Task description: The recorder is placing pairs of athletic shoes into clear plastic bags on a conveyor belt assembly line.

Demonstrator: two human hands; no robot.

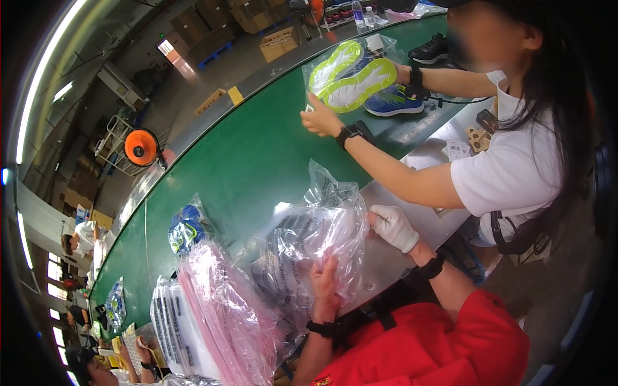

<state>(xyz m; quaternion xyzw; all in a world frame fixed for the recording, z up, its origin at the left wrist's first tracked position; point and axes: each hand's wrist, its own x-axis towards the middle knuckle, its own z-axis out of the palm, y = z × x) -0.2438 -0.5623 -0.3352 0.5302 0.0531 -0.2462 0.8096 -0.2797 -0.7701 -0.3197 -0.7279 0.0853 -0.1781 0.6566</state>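
The person wears a short-sleeved red shirt (418, 350) bearing a small yellow marking (322, 381). Broad black wristbands (430, 267) circle both wrists; a white fabric glove (400, 235) covers the right hand (394, 226), while the left hand (325, 286) is ungloved.

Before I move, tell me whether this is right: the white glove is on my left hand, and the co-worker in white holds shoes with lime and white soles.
Wrong hand: the head view shows the white glove on your right hand, while your left hand is ungloved. The co-worker in white holds shoes with lime and white soles.
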